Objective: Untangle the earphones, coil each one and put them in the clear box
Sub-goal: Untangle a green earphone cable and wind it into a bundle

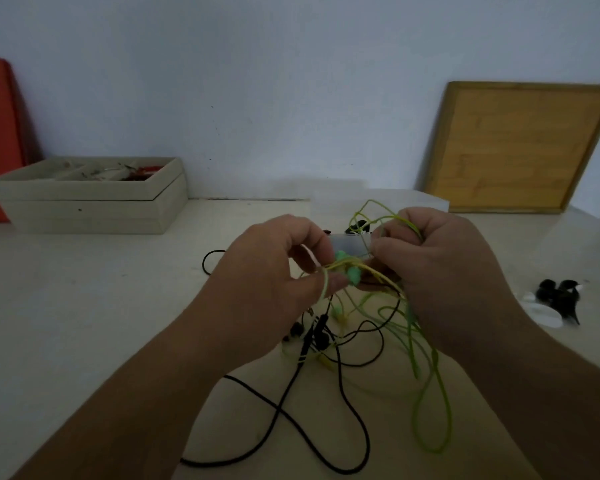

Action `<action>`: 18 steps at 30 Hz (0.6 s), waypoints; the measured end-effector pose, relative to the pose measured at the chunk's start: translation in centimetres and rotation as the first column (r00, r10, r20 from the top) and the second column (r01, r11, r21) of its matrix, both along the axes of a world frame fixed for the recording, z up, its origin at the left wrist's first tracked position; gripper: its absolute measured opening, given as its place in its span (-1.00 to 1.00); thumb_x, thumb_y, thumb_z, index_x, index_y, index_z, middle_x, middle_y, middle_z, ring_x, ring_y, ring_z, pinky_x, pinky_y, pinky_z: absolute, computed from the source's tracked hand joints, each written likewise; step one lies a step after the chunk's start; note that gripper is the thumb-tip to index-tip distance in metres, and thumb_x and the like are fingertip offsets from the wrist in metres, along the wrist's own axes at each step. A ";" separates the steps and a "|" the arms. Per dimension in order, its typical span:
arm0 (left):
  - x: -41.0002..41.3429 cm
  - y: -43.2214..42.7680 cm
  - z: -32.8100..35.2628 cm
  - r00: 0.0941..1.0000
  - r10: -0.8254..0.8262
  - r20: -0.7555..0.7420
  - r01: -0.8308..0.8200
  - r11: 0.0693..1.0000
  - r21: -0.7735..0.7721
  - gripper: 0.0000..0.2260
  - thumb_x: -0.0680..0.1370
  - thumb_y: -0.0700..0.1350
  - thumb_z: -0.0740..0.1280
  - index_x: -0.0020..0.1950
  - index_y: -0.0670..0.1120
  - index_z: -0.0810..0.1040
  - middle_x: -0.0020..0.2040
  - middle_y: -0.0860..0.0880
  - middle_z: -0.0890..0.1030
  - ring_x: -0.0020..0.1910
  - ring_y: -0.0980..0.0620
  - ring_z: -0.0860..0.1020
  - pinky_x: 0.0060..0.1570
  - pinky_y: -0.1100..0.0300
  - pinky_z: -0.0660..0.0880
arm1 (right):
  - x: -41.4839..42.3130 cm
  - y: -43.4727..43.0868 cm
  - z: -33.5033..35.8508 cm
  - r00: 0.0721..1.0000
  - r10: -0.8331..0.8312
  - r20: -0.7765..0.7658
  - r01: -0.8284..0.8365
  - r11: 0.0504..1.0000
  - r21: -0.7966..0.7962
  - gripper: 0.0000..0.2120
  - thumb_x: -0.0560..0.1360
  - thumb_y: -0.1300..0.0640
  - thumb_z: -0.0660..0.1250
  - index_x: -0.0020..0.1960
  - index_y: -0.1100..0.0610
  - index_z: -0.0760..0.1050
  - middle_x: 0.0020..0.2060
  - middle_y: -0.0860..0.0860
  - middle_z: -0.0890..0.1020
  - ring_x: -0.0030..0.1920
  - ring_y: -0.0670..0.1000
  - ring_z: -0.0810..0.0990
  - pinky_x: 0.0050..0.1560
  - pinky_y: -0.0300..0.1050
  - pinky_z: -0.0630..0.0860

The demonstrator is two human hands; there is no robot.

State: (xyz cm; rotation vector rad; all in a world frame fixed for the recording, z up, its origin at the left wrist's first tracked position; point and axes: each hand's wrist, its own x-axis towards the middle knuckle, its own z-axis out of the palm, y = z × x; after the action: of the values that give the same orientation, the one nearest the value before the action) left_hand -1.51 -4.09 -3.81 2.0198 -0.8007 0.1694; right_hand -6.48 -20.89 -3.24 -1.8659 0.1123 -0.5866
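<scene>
just in front of the clear box [349, 243], pinching green earphones [352, 273] in left hand [267, 282] and right hand [440, 271], held off black earphones [320, 325] to loosen knots

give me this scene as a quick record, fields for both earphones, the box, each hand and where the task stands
green earphones: held up, cable loops hanging to the table, crossing the black cable
black earphones: on the table in loose loops
clear box: behind the hands, mostly hidden
left hand: fingers pinch the green cable by the earbuds
right hand: grips loops of the same cable
stage: untangling, neither pair coiled yet
</scene>
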 end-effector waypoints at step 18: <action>0.9 0.6 0.0 0.976 -0.083 -0.199 0.050 0.985 -0.163 -0.78 0.50 -0.33 0.38 -0.26 -0.09 0.45 -0.17 -0.06 0.70 -0.15 0.00 0.69 -0.09 0.14 0.62 | 0.9 -1.7 -0.5 0.999 -0.044 0.021 0.039 0.978 0.205 -0.80 0.45 0.44 0.30 -0.21 0.51 0.30 -0.34 0.31 0.49 -0.36 0.07 0.69 -0.34 -0.02 0.63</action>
State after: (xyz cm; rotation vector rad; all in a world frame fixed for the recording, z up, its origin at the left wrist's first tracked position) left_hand -0.63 -3.47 -3.81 1.8246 -0.7003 -0.0148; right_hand -5.61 -22.60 -3.72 -1.6599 0.1885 -0.6039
